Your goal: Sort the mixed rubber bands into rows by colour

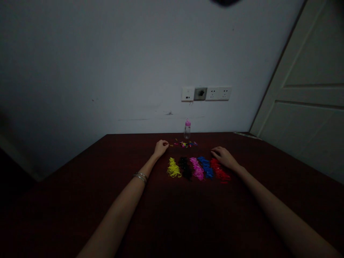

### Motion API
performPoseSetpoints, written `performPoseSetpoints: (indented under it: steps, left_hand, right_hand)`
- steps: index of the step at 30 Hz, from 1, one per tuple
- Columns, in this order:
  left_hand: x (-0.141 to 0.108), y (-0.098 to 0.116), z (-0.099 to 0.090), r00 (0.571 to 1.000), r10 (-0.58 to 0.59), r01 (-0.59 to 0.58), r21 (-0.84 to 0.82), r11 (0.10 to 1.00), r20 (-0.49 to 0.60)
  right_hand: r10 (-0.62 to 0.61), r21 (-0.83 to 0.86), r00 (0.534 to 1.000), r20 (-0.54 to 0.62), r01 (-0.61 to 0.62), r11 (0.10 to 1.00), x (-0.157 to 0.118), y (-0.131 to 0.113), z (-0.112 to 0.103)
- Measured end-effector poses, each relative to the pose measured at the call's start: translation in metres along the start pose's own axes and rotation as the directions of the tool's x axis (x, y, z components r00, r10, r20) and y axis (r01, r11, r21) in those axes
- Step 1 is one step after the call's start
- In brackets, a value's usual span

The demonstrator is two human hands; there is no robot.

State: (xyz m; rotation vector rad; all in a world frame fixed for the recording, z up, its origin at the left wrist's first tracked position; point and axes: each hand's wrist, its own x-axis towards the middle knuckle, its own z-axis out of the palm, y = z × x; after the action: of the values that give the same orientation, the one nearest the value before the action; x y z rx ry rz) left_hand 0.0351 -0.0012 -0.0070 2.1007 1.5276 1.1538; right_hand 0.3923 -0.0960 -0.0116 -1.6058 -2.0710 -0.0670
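Small bands lie on the dark table in separate piles: yellow (173,168), black (185,167), pink (197,168), blue (206,167) and red (220,171). Behind them is a small scattered heap of mixed bands (185,144). My left hand (161,147) rests left of that heap, beside a loose yellow band (171,145), its fingers bent and drawn together; whether they pinch anything is too small to tell. At the upper end of the red pile is my right hand (223,156), palm down, its fingers reaching left and slightly apart.
A clear bottle with a pink cap (187,129) stands behind the mixed heap near the wall. The brown table (166,215) meets a pale wall with sockets (212,94). A white panelled door (309,93) is at the right.
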Motion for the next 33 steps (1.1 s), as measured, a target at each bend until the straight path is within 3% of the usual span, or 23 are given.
performPoseSetpoints:
  steps: [4, 8, 16, 24, 31, 33]
  left_hand:
    - [-0.01, 0.013, -0.002, 0.985, 0.106, -0.139, 0.251, 0.958, 0.138]
    - [-0.01, 0.014, -0.001, 0.981, 0.07, -0.124, 0.311, 0.942, 0.18]
    - [-0.003, 0.009, 0.001, 0.983, 0.068, -0.115, 0.285, 0.952, 0.169]
    - [-0.002, 0.007, 0.001, 0.985, 0.096, -0.136, 0.293, 0.946, 0.145]
    - [0.004, 0.002, -0.001, 0.994, 0.102, -0.107, 0.141, 0.984, 0.044]
    - [0.007, 0.005, -0.006, 0.994, 0.078, -0.085, 0.09, 0.992, 0.075]
  right_hand:
    - [0.016, -0.01, 1.0, 0.026, -0.016, 1.0, -0.001, 0.003, 0.002]
    - [0.04, 0.02, 0.999, 0.015, -0.041, 0.999, 0.0, 0.002, 0.001]
    - [0.14, 0.147, 0.988, -0.067, -0.129, 0.981, 0.001, 0.005, 0.004]
    - [0.169, 0.184, 0.984, -0.055, -0.156, 0.97, 0.002, 0.004, 0.003]
    - [0.163, 0.185, 0.985, -0.059, -0.15, 0.971, 0.002, 0.004, 0.003]
    - [0.171, 0.192, 0.983, -0.067, -0.156, 0.969, 0.003, 0.005, 0.004]
